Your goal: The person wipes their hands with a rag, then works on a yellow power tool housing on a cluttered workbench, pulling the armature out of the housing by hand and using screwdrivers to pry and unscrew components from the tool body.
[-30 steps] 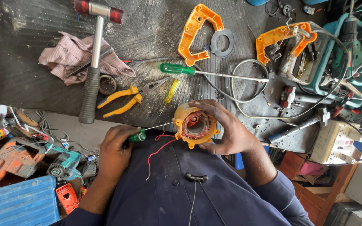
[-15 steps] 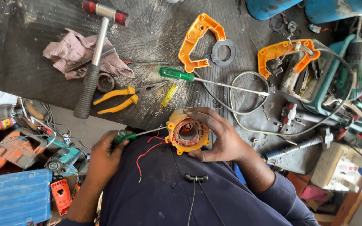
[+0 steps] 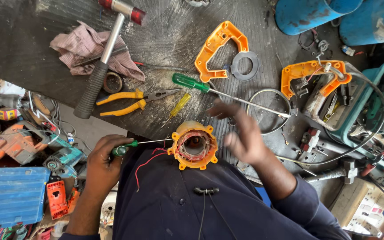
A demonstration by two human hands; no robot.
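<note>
Two bare hands are seen from above at the near edge of a dusty workbench. One orange motor stator [image 3: 194,145] is seen at that edge, against the person's dark shirt; its hollow centre is ringed by copper-red windings, and thin red wires [image 3: 145,163] trail from it to the left. The left hand [image 3: 104,162] is clenched around one small green-handled screwdriver [image 3: 123,148], whose thin shaft is pointed right and touches the stator's rim. The right hand [image 3: 242,135] is blurred, with fingers spread and released, just right of the stator.

Farther off, one long green-handled screwdriver [image 3: 191,82], one small yellow one [image 3: 179,104], one pair of yellow-handled pliers [image 3: 132,100], one hammer [image 3: 102,58], one crumpled cloth [image 3: 82,48] and two orange handle shells [image 3: 221,48] are counted.

Half a second earlier the stator was gripped by the right hand; it has since been let go.
</note>
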